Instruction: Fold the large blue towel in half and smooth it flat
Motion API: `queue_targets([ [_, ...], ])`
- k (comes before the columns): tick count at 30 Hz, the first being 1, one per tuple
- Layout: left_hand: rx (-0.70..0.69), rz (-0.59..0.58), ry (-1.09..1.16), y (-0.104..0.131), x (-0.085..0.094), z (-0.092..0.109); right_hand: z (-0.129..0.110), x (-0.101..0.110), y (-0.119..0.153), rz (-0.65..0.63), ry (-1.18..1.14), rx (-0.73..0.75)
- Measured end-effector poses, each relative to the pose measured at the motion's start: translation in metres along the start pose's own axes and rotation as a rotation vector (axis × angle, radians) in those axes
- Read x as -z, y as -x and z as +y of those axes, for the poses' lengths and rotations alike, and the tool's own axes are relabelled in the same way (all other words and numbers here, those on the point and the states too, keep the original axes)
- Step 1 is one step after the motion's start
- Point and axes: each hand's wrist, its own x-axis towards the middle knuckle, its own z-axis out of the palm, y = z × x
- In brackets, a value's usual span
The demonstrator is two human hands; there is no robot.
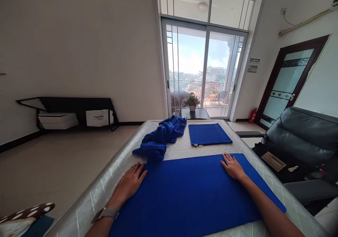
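A large blue cloth lies spread flat on a pale quilted mattress. My left hand, with a band on its wrist, rests on the cloth's far left corner, fingers apart. Flat near the far right part of the same cloth is my right hand, its fingers stretched out. Neither hand grips anything. Beyond the left hand sits a crumpled heap of blue cloth, touching the spread cloth's far edge. A smaller blue cloth, folded or laid as a neat rectangle, is at the far right with small white tags on its near edge.
A black armchair stands at the right, with a brown card on it. Past the mattress are a potted plant and sliding glass doors. A low black stand with white boxes is along the left wall. Spotted fabric shows at lower left.
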Motion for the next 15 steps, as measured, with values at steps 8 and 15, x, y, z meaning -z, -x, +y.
queue_targets([
  [8, 0.033, -0.056, -0.054, 0.002, 0.012, 0.014, 0.084, 0.028, 0.015, 0.027, 0.054, -0.248],
  [15, 0.009, -0.022, -0.072, 0.002, 0.013, 0.015, 0.002, 0.039, 0.030, 0.181, 0.121, -0.271],
])
